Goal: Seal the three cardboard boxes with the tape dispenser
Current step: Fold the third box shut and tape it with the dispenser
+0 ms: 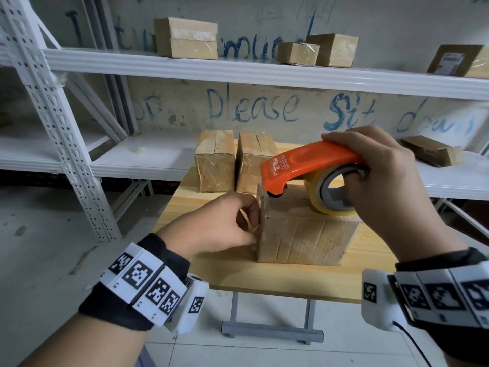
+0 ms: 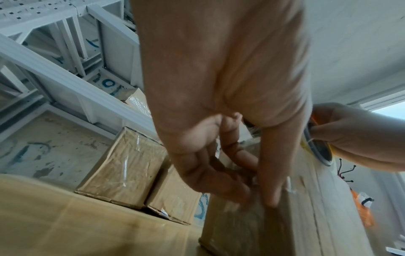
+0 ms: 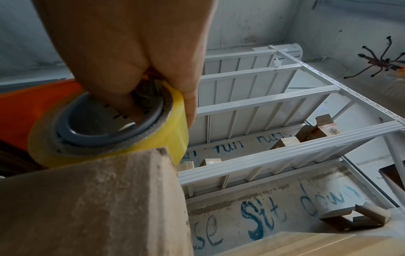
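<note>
The right hand (image 1: 383,181) is wrapped around the orange plastic tape dispenser (image 1: 304,165), fingers hooked through the grey core of its glossy yellowish tape roll (image 1: 330,200); the roll rests on top of the near cardboard box (image 1: 304,234), the toothed nose at the box's left top edge. The left hand (image 1: 219,223) presses curled fingertips against that box's left side, seemingly pinching a tape end, though blur hides it. The box is scuffed and creased. Two more boxes (image 1: 215,162) (image 1: 251,165), wrapped in shiny clear tape, stand side by side behind it on the pale wooden surface (image 1: 238,271). The dispenser's lettering is too small to read. The wall (image 1: 251,107) reads "please sit down" in blue. White metal shelves (image 1: 238,67) hold further cartons.
</note>
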Tool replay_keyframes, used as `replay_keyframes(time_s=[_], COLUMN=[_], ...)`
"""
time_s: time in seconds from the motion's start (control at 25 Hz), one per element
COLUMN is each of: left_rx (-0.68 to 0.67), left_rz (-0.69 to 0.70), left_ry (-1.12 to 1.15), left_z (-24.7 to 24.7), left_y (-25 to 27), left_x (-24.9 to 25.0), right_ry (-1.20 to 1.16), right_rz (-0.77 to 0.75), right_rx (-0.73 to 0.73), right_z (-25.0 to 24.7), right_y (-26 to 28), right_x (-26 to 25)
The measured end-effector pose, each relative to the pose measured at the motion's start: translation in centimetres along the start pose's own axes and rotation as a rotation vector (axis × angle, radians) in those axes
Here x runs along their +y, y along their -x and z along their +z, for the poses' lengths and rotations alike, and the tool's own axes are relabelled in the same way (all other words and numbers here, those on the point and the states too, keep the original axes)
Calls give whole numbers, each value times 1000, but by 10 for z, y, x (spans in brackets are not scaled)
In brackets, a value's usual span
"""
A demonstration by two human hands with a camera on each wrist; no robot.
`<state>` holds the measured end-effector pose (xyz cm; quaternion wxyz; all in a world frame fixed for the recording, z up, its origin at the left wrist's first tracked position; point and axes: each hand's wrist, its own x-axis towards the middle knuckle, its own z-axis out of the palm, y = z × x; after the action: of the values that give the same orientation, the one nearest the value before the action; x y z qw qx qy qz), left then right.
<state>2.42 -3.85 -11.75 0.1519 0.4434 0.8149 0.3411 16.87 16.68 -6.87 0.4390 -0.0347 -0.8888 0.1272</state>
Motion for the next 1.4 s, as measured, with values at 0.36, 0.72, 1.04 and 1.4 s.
replay_keyframes(time_s=[0.36, 0.72, 1.04, 1.4], left_rx=[-81, -39, 124, -60], left_rz=[-64, -11, -52, 89], left_ry=[15, 235, -1, -6], left_z=[9, -19, -10, -8], left_y=[-1, 5, -3, -20], left_x=[0, 19, 20, 9], right_ry=[12, 12, 1, 104], right_rz=[-4, 3, -12, -65], right_rx=[-3, -11, -1, -81], right_z=[-1, -1, -1, -10], right_y=[-1, -2, -2, -8], right_x=[-1, -2, -2, 5])
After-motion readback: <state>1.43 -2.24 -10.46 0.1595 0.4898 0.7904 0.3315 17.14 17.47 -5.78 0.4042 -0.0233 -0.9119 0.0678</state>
